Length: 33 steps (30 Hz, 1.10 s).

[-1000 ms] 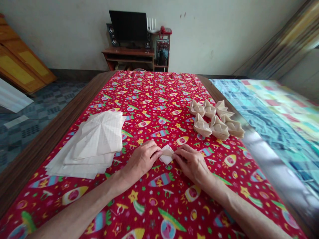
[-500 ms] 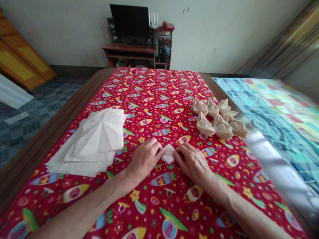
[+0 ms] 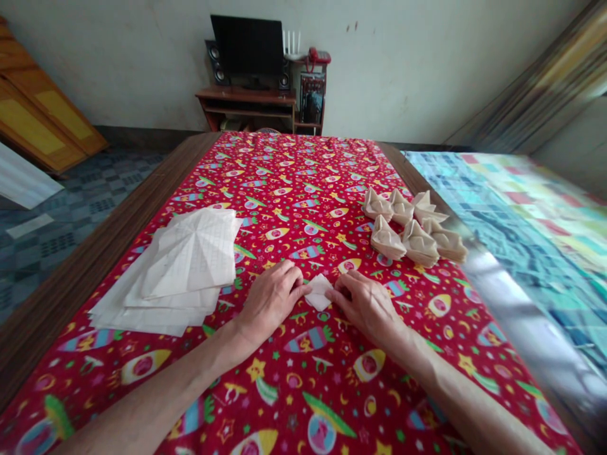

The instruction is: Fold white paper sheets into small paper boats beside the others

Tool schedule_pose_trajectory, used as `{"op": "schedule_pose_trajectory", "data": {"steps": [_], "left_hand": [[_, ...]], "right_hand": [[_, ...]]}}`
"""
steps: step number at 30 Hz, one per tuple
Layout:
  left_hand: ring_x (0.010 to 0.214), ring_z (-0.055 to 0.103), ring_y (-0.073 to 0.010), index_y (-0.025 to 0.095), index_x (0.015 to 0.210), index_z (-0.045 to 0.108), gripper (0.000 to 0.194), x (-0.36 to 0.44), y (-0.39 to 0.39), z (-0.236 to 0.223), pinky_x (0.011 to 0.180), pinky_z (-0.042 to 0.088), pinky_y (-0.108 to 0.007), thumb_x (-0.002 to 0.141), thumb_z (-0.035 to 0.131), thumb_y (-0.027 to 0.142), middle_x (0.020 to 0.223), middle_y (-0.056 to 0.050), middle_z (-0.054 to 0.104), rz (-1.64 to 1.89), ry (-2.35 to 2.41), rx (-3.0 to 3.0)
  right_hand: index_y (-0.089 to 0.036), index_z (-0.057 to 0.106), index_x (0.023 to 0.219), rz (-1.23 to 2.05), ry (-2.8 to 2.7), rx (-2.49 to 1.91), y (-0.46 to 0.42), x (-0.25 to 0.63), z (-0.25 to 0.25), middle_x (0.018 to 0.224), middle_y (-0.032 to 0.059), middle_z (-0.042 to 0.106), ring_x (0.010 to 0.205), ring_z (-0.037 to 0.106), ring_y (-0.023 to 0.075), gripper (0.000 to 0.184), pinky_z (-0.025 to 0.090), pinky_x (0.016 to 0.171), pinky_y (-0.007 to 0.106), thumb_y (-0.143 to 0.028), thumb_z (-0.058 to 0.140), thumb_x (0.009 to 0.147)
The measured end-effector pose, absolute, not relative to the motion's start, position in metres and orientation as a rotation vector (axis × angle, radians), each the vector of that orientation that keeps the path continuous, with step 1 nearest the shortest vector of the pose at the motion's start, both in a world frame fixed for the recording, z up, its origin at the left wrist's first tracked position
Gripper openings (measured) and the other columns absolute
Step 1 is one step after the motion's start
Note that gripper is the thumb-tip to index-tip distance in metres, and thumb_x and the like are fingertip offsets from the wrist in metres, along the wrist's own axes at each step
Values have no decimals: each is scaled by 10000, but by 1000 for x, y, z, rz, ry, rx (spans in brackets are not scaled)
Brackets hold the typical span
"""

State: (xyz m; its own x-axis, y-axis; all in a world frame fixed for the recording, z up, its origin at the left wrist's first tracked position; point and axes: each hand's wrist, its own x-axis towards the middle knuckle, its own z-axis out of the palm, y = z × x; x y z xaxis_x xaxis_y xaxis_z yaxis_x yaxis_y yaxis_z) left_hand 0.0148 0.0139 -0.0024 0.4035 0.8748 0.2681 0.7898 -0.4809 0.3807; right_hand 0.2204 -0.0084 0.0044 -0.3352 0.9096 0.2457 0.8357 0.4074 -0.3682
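A small folded piece of paper [image 3: 319, 292], white and roughly diamond-shaped, lies on the red patterned cloth [image 3: 303, 385] in front of me. My left hand [image 3: 274, 296] pinches its left corner, thumb against curled fingers. At the opposite corner, my right hand [image 3: 366, 302] grips the paper the same way. Left of my hands is a stack of creased white paper sheets [image 3: 190, 253], the top one marked with folds that fan out from a point. To the right stand several stacked folded paper shapes [image 3: 420, 243] with pointed tips, in two rows.
The long table shows a brown wooden edge [image 3: 147, 183] beside the cloth. Beyond its far end stands a desk [image 3: 246, 95] with a monitor [image 3: 246, 44], speakers and a red telephone [image 3: 318, 57]. A bed with a patchwork cover [image 3: 502, 221] is on the right, a wooden cabinet [image 3: 42, 107] on the left.
Both hands stay at the paper's side corners, with only slight finger shifts. A flap line across the paper has changed, and its face now looks flatter. The camera view has tilted a little.
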Motion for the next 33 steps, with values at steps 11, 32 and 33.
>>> {"op": "schedule_pose_trajectory", "data": {"steps": [11, 32, 33], "left_hand": [[803, 544, -181, 182, 819, 532, 241, 15, -4, 7, 746, 456, -322, 913, 476, 398, 843, -30, 556, 708, 1412, 2425], [862, 532, -213, 159, 883, 557, 116, 13, 0, 34, 770, 459, -344, 914, 445, 149, 880, -61, 582, 623, 1251, 3001], [867, 532, -212, 159, 906, 556, 110, 14, 0, 30, 769, 458, -341, 914, 447, 146, 890, -59, 583, 616, 1233, 2982]], "right_hand": [[-202, 529, 678, 378, -1948, -1449, -9, 216, -8, 621, -24, 560, 540, 499, 101, 268, 354, 527, 215, -363, 523, 892], [-213, 596, 1084, 175, -2130, -1211, -15, 208, 10, 961, 77, 603, 854, 561, 177, 207, 471, 725, 286, -272, 521, 900], [-217, 620, 1035, 141, -2159, -1218, -13, 209, 6, 924, 70, 600, 822, 559, 170, 175, 469, 697, 275, -264, 516, 903]]}}
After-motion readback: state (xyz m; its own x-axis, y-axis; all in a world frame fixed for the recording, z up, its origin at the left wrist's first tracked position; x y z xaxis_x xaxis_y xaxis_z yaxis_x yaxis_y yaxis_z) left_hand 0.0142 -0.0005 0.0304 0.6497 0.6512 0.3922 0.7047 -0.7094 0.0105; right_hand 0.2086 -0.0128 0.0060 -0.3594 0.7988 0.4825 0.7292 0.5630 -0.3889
